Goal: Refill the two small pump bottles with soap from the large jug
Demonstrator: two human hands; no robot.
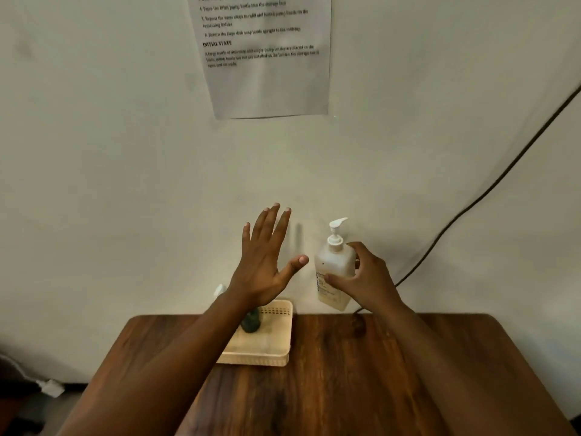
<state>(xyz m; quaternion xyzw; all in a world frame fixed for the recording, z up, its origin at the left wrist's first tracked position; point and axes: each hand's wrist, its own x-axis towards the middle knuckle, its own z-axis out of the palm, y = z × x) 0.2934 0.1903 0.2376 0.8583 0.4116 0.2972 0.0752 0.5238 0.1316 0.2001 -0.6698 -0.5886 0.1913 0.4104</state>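
Basket [276,347] on table [345,372] (pump bottle [334,265] to its right).

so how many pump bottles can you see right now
2. A pale pump bottle is held up off the table by the right hand. A dark bottle stands in the basket, mostly hidden behind the left forearm. More could be hidden there.
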